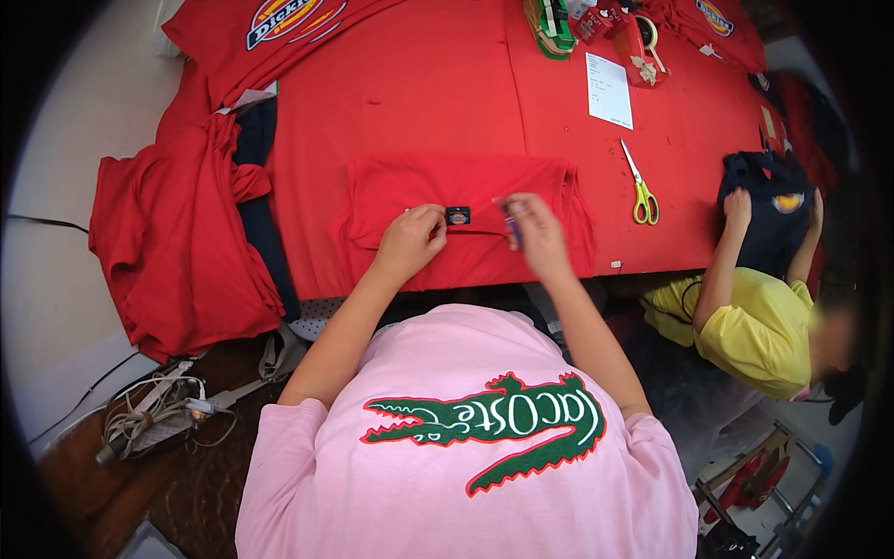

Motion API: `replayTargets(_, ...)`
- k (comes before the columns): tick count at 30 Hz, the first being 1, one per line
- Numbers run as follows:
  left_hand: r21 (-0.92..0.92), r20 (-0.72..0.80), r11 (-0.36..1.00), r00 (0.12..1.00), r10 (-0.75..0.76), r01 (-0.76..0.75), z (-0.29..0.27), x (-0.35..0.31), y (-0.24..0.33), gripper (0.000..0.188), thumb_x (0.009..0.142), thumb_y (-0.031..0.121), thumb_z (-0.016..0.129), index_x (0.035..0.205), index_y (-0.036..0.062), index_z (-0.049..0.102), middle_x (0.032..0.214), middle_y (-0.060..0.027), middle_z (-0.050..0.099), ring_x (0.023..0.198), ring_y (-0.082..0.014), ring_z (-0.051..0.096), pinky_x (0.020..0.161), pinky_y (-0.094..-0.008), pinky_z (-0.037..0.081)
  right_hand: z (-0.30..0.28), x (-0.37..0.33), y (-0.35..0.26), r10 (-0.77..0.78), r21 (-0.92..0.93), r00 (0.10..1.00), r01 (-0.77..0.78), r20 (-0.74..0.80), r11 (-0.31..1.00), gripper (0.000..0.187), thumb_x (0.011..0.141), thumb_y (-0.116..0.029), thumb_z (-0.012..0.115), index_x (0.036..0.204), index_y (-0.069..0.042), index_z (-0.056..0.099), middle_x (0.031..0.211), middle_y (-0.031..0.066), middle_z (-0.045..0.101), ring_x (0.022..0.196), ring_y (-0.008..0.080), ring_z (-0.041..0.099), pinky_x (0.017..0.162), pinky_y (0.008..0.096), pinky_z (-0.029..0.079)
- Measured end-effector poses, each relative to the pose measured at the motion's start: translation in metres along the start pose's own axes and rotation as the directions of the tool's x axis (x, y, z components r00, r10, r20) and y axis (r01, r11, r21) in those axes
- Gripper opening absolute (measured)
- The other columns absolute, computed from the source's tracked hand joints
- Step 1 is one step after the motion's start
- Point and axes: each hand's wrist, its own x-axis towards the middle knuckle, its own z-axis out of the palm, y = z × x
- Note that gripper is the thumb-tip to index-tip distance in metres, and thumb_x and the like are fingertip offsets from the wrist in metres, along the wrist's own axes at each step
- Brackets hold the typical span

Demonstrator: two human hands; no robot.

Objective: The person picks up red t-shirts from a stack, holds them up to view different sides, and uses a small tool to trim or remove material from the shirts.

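A red T-shirt [494,177], folded into a rough rectangle, lies before me at the near edge of the red-covered table. At its neckline sits a small dark label [457,216]. My left hand [412,244] is closed at the neckline just left of the label, its fingertips pinching the red cloth. To the right of the label, my right hand [538,235] is raised slightly over the shirt with curled fingers. It grips a small dark, bluish-purple tool [513,226] whose exact kind is too small to make out.
Yellow-handled scissors [644,200] and a printed paper sheet [609,90] lie to the right. A green tape dispenser [551,30] stands farther back. Red garments [177,242] hang over the left edge. At right, a co-worker in yellow [764,317] handles a navy garment [768,219].
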Motion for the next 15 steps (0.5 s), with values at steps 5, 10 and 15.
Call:
replayTargets(5, -0.026, -0.041, 0.999, 0.999, -0.020, 0.019, 0.003, -0.008, 0.000, 0.012, 0.085, 0.009, 0.071, 0.093, 0.0048, 0.063, 0.114, -0.0084, 0.072, 0.098, -0.0310, 0.070, 0.094, -0.0515, 0.055, 0.044, 0.011, 0.028, -0.146, -0.434, 0.972, 0.215, 0.187, 0.875, 0.028, 0.099, -0.026, 0.071, 0.110, 0.000, 0.066, 0.089, 0.0132, 0.066, 0.075, 0.0248, 0.064, 0.070, 0.0375, 0.051)
replayTargets(10, -0.073, -0.106, 0.993, 0.989, -0.099, 0.091, 0.004, -0.016, -0.001, 0.014, 0.086, 0.010, 0.072, 0.098, 0.0057, 0.065, 0.112, -0.0069, 0.072, 0.095, -0.0294, 0.071, 0.089, -0.0475, 0.055, 0.039, 0.003, 0.013, -0.030, -0.652, 0.979, 0.157, 0.202, 0.741, 0.033, 0.094, -0.029, 0.074, 0.109, 0.001, 0.069, 0.094, 0.0234, 0.069, 0.082, 0.0389, 0.068, 0.074, 0.0421, 0.052)
replayTargets(15, 0.042, -0.095, 0.999, 0.995, 0.006, -0.002, 0.001, -0.008, 0.006, 0.015, 0.088, 0.013, 0.074, 0.100, 0.0071, 0.066, 0.108, -0.0049, 0.072, 0.092, -0.0271, 0.072, 0.086, -0.0450, 0.056, 0.037, 0.003, 0.016, -0.007, -0.637, 0.987, 0.110, 0.163, 0.763, 0.033, 0.093, -0.029, 0.075, 0.108, 0.000, 0.071, 0.085, 0.0225, 0.069, 0.076, 0.0377, 0.068, 0.070, 0.0432, 0.052)
